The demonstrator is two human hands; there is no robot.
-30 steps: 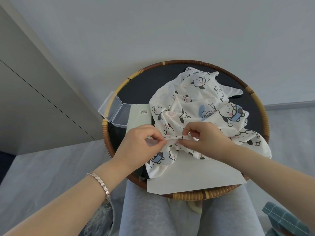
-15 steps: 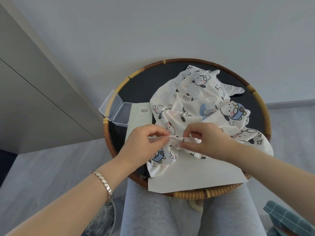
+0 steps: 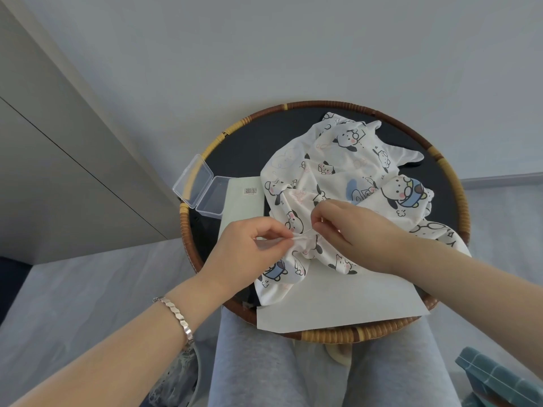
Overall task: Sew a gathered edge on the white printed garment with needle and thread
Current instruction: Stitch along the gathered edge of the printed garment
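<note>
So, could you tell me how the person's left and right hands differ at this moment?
The left hand pinches the bunched edge of the garment; the right hand pinches what looks like a thin needle beside it. The left wrist wears a silver bracelet; the right wrist is bare. Both hover over the woven tray, fingertips nearly meeting.

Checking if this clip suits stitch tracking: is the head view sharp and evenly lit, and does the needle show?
Head view: soft, even light, no glare; the print on the garment is crisp; wide-angle stretch toward the corners; the needle pinched by the right hand shows only as a faint thin line.
</note>
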